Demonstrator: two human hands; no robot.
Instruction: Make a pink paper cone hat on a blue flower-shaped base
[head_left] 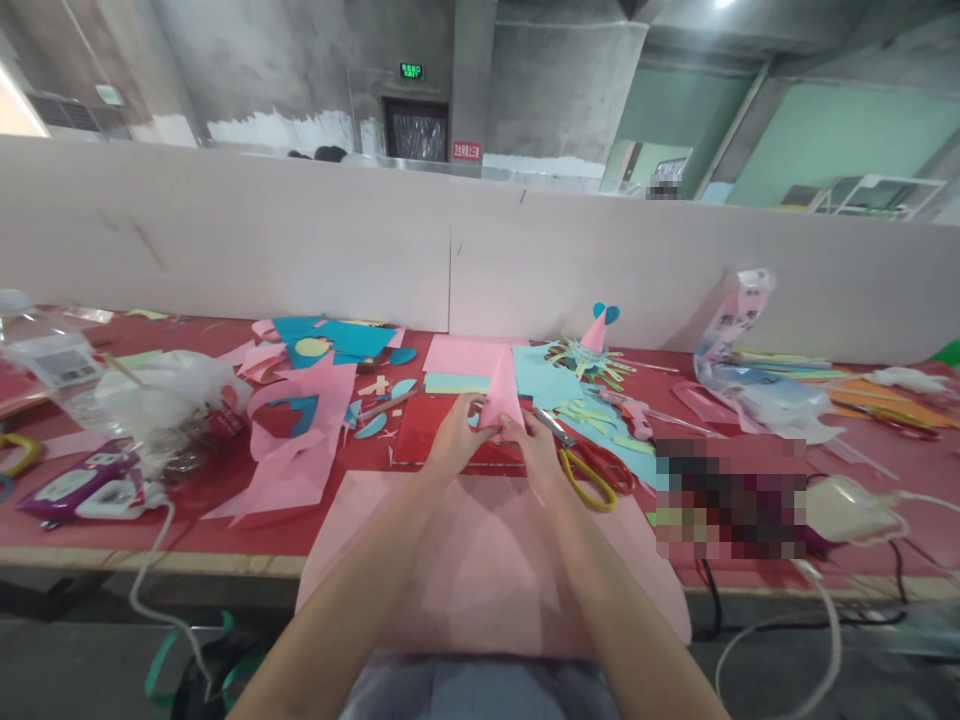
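Observation:
A pink paper cone [502, 388] stands point up between my two hands, over a red board [420, 435]. My left hand [456, 435] is closed on the cone's left side, its fingers at the lower edge. On the other side my right hand [534, 447] pinches the cone's lower right edge. Scissors with yellow handles [589, 482] lie just right of my right hand. Behind the cone are pink paper sheets [461, 355] and light blue paper [546, 372].
A finished-looking pink cone with blue pieces and green fringe [595, 335] stands at the back right. Pink paper scraps [300, 450] and a plastic bag [169, 390] lie left. A glue gun [634, 412] lies right. A white partition [337, 240] closes the table's back.

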